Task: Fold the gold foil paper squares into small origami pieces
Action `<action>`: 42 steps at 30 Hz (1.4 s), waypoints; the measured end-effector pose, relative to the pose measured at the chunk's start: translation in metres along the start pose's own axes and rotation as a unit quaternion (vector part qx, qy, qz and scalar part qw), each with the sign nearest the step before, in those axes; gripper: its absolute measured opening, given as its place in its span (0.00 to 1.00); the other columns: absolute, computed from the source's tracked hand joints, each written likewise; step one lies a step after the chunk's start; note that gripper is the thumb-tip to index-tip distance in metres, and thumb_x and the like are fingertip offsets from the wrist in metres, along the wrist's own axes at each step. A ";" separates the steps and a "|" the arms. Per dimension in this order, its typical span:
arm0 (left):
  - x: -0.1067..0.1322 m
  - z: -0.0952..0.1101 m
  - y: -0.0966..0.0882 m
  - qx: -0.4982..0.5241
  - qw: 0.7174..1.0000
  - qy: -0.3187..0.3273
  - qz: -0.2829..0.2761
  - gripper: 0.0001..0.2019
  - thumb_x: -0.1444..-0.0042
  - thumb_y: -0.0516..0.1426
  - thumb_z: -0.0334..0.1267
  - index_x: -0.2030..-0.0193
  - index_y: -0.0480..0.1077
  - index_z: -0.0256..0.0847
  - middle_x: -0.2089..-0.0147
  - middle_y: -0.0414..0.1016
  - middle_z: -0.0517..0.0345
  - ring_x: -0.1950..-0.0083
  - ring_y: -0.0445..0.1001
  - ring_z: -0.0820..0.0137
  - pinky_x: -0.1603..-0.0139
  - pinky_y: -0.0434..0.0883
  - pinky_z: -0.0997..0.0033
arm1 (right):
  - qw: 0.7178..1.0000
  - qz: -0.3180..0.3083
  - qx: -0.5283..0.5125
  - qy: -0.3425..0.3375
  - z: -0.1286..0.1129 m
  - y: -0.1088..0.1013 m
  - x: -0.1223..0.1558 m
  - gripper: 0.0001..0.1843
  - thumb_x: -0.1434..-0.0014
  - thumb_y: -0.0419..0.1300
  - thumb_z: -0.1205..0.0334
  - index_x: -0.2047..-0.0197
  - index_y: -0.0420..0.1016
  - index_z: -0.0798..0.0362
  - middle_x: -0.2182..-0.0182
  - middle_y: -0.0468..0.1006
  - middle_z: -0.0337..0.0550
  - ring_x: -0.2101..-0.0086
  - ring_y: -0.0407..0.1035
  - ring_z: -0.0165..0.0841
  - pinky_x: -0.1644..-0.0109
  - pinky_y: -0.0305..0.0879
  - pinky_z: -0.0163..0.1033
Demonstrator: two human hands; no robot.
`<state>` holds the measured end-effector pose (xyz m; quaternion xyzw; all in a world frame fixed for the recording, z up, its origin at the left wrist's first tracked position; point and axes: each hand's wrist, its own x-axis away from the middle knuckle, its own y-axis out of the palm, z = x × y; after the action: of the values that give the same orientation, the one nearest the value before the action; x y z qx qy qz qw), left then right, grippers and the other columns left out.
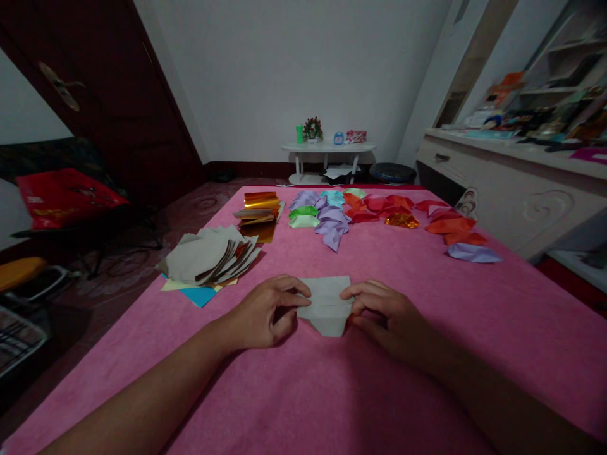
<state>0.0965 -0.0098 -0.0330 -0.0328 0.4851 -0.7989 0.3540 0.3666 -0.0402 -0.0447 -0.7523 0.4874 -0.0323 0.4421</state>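
Note:
A pale grey sheet of paper (326, 303) lies on the pink tablecloth in front of me, with a crease across it and its near corners folded in. A bit of orange shows by its near right edge. My left hand (272, 311) grips the left edge, fingers curled over the paper and thumb below them. At the right edge, my right hand (386, 313) pinches the paper with bent fingers, the thumb partly hidden. To the left sits a fanned stack of pale paper (203, 256), with blue (199, 296) and yellow sheets under it.
Behind the stack are gold foil sheets (260, 218). Folded purple (333, 221), green (303, 215) and red (391, 205) paper pieces lie along the far side of the pink tablecloth (294, 398). A white dresser (516, 196) stands right, and a chair with a red bag (71, 196) left.

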 end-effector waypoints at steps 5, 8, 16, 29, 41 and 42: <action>-0.004 0.008 -0.010 0.047 0.997 -0.044 -0.037 0.07 0.52 0.62 0.35 0.64 0.73 0.38 0.55 0.71 0.53 0.56 0.70 0.66 0.53 0.67 0.69 | 0.992 0.027 -0.038 0.116 0.000 0.001 -0.002 0.03 0.43 0.53 0.67 0.67 0.68 0.52 0.66 0.74 0.40 0.65 0.68 0.32 0.61 0.62 0.36; -0.009 0.005 0.001 0.102 0.988 -0.112 0.019 0.11 0.48 0.60 0.44 0.70 0.71 0.36 0.61 0.72 0.54 0.61 0.70 0.69 0.60 0.67 0.72 | 0.979 0.043 -0.045 0.193 -0.003 0.004 -0.008 0.06 0.43 0.53 0.63 0.71 0.66 0.52 0.75 0.69 0.35 0.73 0.64 0.29 0.69 0.58 0.33; -0.017 -0.008 0.025 0.101 0.967 -0.203 0.114 0.15 0.42 0.55 0.40 0.78 0.70 0.36 0.70 0.73 0.56 0.69 0.71 0.73 0.67 0.66 0.75 | 0.966 0.085 0.002 0.242 -0.001 0.012 -0.017 0.08 0.46 0.54 0.61 0.75 0.66 0.52 0.79 0.66 0.34 0.77 0.60 0.27 0.74 0.52 0.32; -0.017 -0.005 0.027 0.087 0.961 -0.227 0.135 0.08 0.47 0.58 0.36 0.75 0.73 0.38 0.68 0.77 0.56 0.67 0.74 0.71 0.65 0.67 0.74 | 0.981 0.078 0.034 0.175 0.004 0.015 -0.016 0.10 0.48 0.57 0.64 0.80 0.64 0.52 0.74 0.70 0.39 0.72 0.66 0.30 0.67 0.60 0.35; -0.014 -0.006 0.028 0.042 0.964 -0.224 0.139 0.02 0.50 0.58 0.33 0.70 0.73 0.38 0.68 0.74 0.57 0.68 0.71 0.72 0.65 0.67 0.73 | 0.970 0.080 0.075 0.219 -0.002 0.018 -0.015 0.05 0.54 0.58 0.69 0.72 0.65 0.51 0.71 0.69 0.37 0.69 0.66 0.31 0.64 0.61 0.36; -0.013 -0.006 0.029 0.041 0.964 -0.219 0.143 0.03 0.49 0.58 0.31 0.68 0.73 0.39 0.68 0.74 0.58 0.68 0.71 0.72 0.65 0.67 0.73 | 0.967 0.086 0.078 0.228 -0.002 0.019 -0.015 0.09 0.55 0.58 0.69 0.68 0.66 0.51 0.70 0.69 0.37 0.69 0.66 0.31 0.64 0.62 0.36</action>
<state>0.1192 -0.0055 -0.0552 -0.1230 0.3621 -0.7322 0.5636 0.3444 -0.0326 -0.0504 -0.6434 0.6343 -0.2028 0.3775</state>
